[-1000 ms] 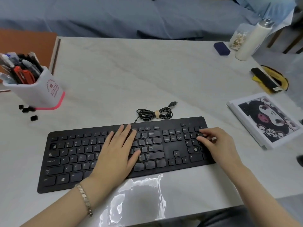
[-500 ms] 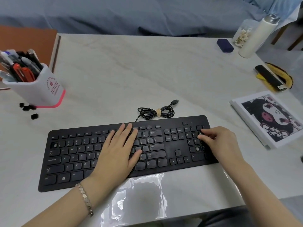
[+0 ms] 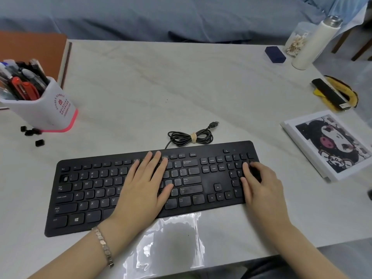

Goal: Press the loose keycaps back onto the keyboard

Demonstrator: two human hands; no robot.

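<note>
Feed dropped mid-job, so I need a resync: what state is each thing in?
left hand, flat on the middle keys.
right hand, fingers bent onto the number pad.
keyboard, one left-end key socket bare.
cable, coiled, tied, unplugged.
pen holder, upright, full.
loose keycaps, lying beside the pen holder.
bottle, upright, capped.

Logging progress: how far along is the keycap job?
Done: most of the keyboard looks capped. In hand: left hand lies flat mid-board; right hand fingers curl over the number pad. Left: loose keycaps beside the pen holder, one bare socket under Esc.
</note>
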